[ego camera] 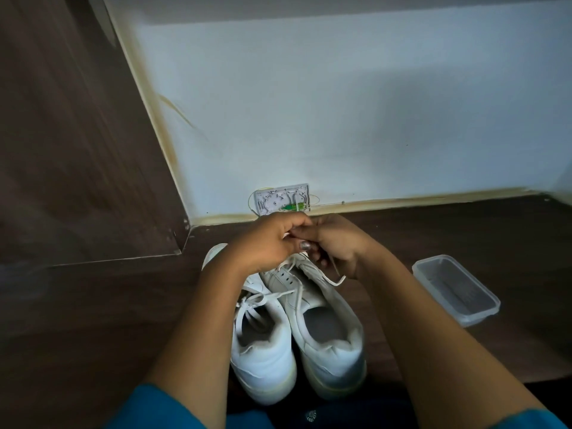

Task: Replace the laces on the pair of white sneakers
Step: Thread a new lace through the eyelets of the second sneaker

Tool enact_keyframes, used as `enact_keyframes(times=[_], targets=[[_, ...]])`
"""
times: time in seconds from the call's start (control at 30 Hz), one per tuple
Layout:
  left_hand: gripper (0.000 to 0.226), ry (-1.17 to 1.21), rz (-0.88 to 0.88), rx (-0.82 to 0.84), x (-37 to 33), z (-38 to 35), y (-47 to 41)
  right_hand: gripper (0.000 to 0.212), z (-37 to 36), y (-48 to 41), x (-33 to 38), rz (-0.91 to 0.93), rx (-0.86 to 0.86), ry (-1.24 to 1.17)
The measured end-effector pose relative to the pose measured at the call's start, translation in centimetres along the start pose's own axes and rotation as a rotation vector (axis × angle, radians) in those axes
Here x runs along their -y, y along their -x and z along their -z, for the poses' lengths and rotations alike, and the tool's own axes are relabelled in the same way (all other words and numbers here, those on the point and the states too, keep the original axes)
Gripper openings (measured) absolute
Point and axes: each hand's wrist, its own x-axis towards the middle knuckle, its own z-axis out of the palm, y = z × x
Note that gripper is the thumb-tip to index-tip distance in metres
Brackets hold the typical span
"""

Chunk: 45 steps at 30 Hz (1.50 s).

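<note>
Two white sneakers stand side by side on the dark wooden floor, heels toward me. The left sneaker is laced and tied. The right sneaker has bare upper eyelets. A white lace runs from its toe end. My left hand and my right hand meet above the toe of the right sneaker, and both pinch the lace there. A loose lace end hangs below my right hand. The toe caps are hidden behind my hands.
A clear plastic container sits on the floor to the right of the shoes. A white wall box with thin wires is fixed at the foot of the pale wall. Dark wood panelling rises on the left.
</note>
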Motion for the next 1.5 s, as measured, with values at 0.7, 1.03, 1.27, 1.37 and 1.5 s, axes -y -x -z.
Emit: enact_keyframes(times=[0.7, 1.03, 1.27, 1.37, 1.5], targets=[[0.011, -0.401, 0.269, -0.023, 0.9, 0.6, 0.4, 0.028, 0.7, 0.6, 0.0, -0.078, 0.067, 0.606], [0.014, -0.48, 0.322, -0.022, 2.4, -2.3, -0.6, 0.023, 0.6, -0.5, -0.5, -0.122, -0.108, 0.886], [0.005, -0.393, 0.27, -0.039, 2.2, -2.5, -0.9, 0.024, 1.6, -0.6, -1.6, -0.246, -0.133, 0.334], [0.009, -0.416, 0.253, -0.048, 2.1, -2.6, -1.2, 0.022, 1.7, -0.6, -1.8, -0.276, -0.124, 0.206], [0.014, -0.453, 0.224, -0.045, 2.1, -2.4, -1.2, 0.021, 1.7, -0.4, -1.7, -0.301, -0.117, 0.181]])
